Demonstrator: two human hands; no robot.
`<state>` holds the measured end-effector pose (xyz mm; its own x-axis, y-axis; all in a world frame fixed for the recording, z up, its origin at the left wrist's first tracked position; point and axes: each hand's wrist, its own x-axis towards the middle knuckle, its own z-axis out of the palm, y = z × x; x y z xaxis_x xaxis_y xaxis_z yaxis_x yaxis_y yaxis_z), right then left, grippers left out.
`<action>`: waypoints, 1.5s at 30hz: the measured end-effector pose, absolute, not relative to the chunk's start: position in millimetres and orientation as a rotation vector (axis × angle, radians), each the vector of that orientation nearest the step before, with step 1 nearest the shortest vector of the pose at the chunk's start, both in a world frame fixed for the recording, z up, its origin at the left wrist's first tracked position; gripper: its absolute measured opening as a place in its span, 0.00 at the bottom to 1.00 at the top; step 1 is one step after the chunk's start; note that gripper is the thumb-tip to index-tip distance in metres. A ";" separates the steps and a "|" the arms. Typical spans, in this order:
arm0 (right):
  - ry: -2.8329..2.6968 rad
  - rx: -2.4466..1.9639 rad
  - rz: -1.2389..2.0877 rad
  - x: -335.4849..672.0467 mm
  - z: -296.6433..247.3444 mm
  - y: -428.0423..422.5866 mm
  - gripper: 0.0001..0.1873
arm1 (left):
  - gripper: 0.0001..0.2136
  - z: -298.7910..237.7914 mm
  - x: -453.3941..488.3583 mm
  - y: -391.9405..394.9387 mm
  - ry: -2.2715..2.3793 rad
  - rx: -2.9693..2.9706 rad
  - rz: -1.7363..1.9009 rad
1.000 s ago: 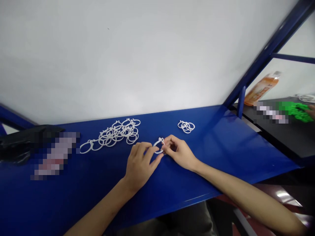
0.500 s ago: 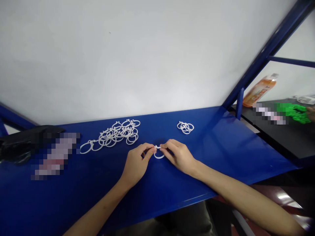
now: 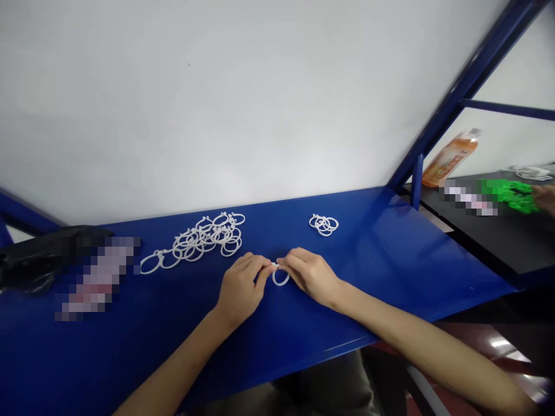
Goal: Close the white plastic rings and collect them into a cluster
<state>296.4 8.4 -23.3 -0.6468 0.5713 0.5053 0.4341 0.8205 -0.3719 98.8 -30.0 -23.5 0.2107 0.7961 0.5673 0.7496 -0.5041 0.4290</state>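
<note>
Between my two hands is a white plastic ring (image 3: 281, 283), its loop hanging toward me below the fingertips. My left hand (image 3: 243, 287) pinches the ring's top end from the left, thumb against fingers. From the right, my right hand (image 3: 313, 276) pinches the other side of that same end. The fingertips nearly meet and cover the ends of the ring. Left of my hands lies a spread pile of similar white rings (image 3: 191, 249) with small knobs. A smaller cluster of white rings (image 3: 324, 225) lies farther back on the right.
The blue table (image 3: 277, 358) meets a pale wall (image 3: 260, 104). At the left are a black plastic bag (image 3: 47, 254) and a blurred-out object (image 3: 100, 277). Beyond a blue frame post (image 3: 417, 180), a dark table holds an orange bottle (image 3: 451, 157) and green items (image 3: 515, 195), near another person's hand (image 3: 544, 197).
My fingertips have come closer together, and the gap at the top of the ring is now covered. The ring sits slightly lower in view. The camera view has shifted a little.
</note>
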 end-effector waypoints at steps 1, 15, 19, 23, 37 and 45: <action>-2.348 -0.761 0.312 297.7 -22.6 13.6 0.12 | 0.11 -22.4 93.6 -25.2 1.510 2.447 1.146; -1.977 -1.483 -0.147 371.9 -25.2 95.6 0.15 | 0.13 -25.1 -9.2 12.6 2.205 2.613 0.675; -1.949 -1.403 -0.192 361.9 -20.7 87.4 0.17 | 0.11 -17.9 6.0 7.8 2.124 2.634 0.882; -2.010 -1.156 0.044 336.8 -10.7 60.9 0.13 | 0.06 -14.7 35.3 -3.7 1.887 2.737 1.141; -1.878 -0.932 1.021 289.1 -17.5 9.5 0.07 | 0.05 -17.4 88.8 -27.7 1.436 2.799 1.363; -2.104 -0.881 0.710 293.7 -18.9 9.4 0.09 | 0.07 -20.0 90.8 -24.2 1.630 2.103 1.170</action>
